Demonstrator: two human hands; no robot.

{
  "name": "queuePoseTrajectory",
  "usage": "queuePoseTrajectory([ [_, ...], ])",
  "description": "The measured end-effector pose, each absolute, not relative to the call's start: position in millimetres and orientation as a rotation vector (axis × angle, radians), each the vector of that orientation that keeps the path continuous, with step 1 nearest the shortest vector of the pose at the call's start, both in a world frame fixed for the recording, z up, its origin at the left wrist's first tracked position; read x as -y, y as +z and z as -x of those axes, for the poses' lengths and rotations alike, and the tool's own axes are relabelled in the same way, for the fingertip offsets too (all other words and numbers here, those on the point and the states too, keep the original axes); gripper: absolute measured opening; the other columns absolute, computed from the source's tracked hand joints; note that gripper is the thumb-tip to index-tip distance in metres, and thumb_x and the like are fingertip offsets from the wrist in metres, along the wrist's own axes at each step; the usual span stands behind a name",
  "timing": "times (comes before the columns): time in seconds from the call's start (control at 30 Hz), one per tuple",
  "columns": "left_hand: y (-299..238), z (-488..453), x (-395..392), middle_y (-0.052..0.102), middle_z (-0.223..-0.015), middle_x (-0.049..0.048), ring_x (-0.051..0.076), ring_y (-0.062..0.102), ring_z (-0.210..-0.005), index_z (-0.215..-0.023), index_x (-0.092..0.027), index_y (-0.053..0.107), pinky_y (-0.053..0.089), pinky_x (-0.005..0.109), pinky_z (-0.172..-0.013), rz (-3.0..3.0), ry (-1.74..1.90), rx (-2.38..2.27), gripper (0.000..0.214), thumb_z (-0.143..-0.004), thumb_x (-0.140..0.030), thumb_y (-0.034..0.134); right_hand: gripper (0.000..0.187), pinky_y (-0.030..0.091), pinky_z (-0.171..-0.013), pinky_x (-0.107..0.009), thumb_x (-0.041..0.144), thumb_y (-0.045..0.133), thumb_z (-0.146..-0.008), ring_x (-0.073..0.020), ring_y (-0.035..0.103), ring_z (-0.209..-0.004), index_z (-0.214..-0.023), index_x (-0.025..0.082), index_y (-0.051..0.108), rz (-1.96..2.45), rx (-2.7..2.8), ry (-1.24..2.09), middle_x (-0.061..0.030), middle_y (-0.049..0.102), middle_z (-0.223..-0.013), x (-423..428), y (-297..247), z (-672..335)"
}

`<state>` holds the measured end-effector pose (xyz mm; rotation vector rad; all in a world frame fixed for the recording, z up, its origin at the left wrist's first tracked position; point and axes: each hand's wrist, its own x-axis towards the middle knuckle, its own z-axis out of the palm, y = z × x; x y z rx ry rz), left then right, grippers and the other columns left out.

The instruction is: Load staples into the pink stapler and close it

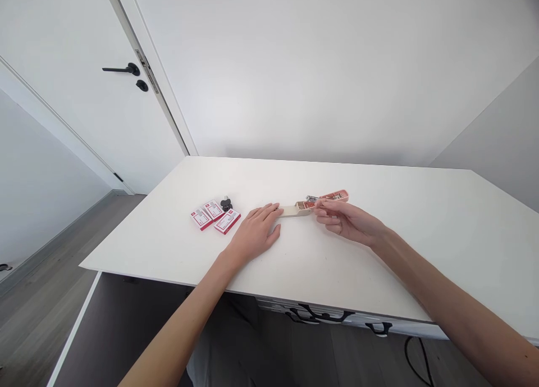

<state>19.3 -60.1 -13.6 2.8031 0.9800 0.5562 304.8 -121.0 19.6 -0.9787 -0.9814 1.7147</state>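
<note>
An opened-out stapler lies on the white tabletop, its pale cream base to the left and its pink upper part folded back to the right. My left hand lies flat over the left end of the base, fingers stretched out. At the stapler's middle, my right hand is closed in a pinch, thumb and forefinger together. Whatever sits between those fingertips is too small to make out. Just beside them shows a silver metal piece of the stapler.
Several small red-and-white boxes lie left of my left hand. Behind them is a small black object with a silver tip. The white table backs onto a wall. Dark drawer handles stick out below its front edge.
</note>
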Motion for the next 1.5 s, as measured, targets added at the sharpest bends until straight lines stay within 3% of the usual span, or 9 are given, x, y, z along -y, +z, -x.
queuePoseTrajectory([
  [0.13,-13.1,-19.3,60.4,0.054,-0.162,0.0101,0.026,0.050,-0.151,-0.150,-0.021,0.056,0.042,0.049,-0.125,-2.810,0.557,-0.987,0.045,-0.107,-0.031,0.046,0.018,0.054,-0.085,-0.030,0.022,0.078,-0.082,-0.0183,0.061,-0.101,-0.100,0.025,0.078,0.939,1.104,1.749,-0.0057,0.068,-0.115,123.2,16.8,-305.4],
  [0.27,-14.3,-19.0,59.8,0.054,-0.161,0.0096,0.027,0.051,-0.150,-0.150,-0.024,0.056,0.043,0.049,-0.124,-2.813,0.581,-0.978,0.045,-0.106,-0.031,0.047,0.034,0.049,-0.109,-0.041,0.014,0.075,-0.072,-0.0262,0.053,-0.138,-0.102,0.030,0.078,0.928,1.179,1.755,-0.0031,0.069,-0.139,124.4,14.4,-306.5],
  [0.53,-13.2,-19.5,60.4,0.055,-0.161,0.0093,0.026,0.051,-0.151,-0.150,-0.024,0.056,0.043,0.049,-0.124,-2.806,0.582,-0.979,0.045,-0.106,-0.031,0.046,0.015,0.050,-0.112,-0.044,0.023,0.084,-0.083,-0.0250,0.065,-0.129,-0.096,0.025,0.076,0.871,1.174,1.790,-0.0065,0.074,-0.131,124.3,8.4,-306.6],
  [0.73,-12.4,-20.3,61.3,0.055,-0.161,0.0095,0.026,0.050,-0.151,-0.148,-0.021,0.056,0.042,0.048,-0.125,-2.797,0.572,-0.987,0.044,-0.107,-0.030,0.045,0.031,0.039,-0.128,-0.047,0.033,0.083,-0.092,-0.0250,0.060,-0.143,-0.120,0.025,0.073,0.785,1.200,1.892,-0.0091,0.070,-0.143,127.9,12.9,-307.8],
  [0.87,-13.2,-20.0,61.2,0.055,-0.161,0.0092,0.026,0.050,-0.151,-0.149,-0.022,0.056,0.042,0.048,-0.125,-2.804,0.575,-0.985,0.044,-0.107,-0.031,0.045,0.038,0.050,-0.119,-0.041,0.035,0.078,-0.096,-0.0234,0.065,-0.137,-0.132,0.026,0.071,0.840,1.195,1.864,-0.0096,0.071,-0.142,127.7,11.3,-309.3],
  [1.03,-12.9,-20.0,61.5,0.054,-0.162,0.0090,0.026,0.050,-0.151,-0.149,-0.021,0.056,0.041,0.048,-0.125,-2.803,0.564,-0.993,0.044,-0.107,-0.031,0.046,0.033,0.060,-0.087,-0.030,0.041,0.077,-0.097,-0.0156,0.074,-0.097,-0.127,0.026,0.077,0.882,1.159,1.735,-0.0065,0.076,-0.122,124.1,6.7,-310.6],
  [1.23,-12.1,-20.4,61.5,0.054,-0.162,0.0091,0.026,0.049,-0.152,-0.149,-0.019,0.056,0.040,0.047,-0.126,-2.808,0.539,-1.003,0.044,-0.107,-0.030,0.047,0.036,0.043,-0.056,-0.026,0.046,0.069,-0.101,-0.0095,0.035,-0.056,-0.130,0.025,0.076,0.914,1.030,1.632,0.0040,0.045,-0.074,123.9,12.3,-306.1],
  [1.33,-12.5,-20.3,61.2,0.053,-0.163,0.0085,0.026,0.049,-0.152,-0.150,-0.020,0.056,0.040,0.047,-0.126,-2.805,0.538,-1.007,0.045,-0.107,-0.030,0.047,0.034,0.036,-0.051,-0.026,0.045,0.069,-0.102,-0.0117,0.024,-0.057,-0.129,0.027,0.075,0.892,0.992,1.541,0.0050,0.032,-0.073,123.9,15.7,-304.8],
  [1.5,-12.7,-20.1,60.9,0.053,-0.162,0.0088,0.026,0.049,-0.152,-0.150,-0.020,0.056,0.041,0.048,-0.126,-2.800,0.544,-1.000,0.045,-0.107,-0.031,0.047,0.032,0.037,-0.050,-0.026,0.042,0.067,-0.101,-0.0134,0.024,-0.062,-0.128,0.028,0.076,0.864,0.922,1.470,0.0025,0.031,-0.081,122.9,19.1,-306.2],
])
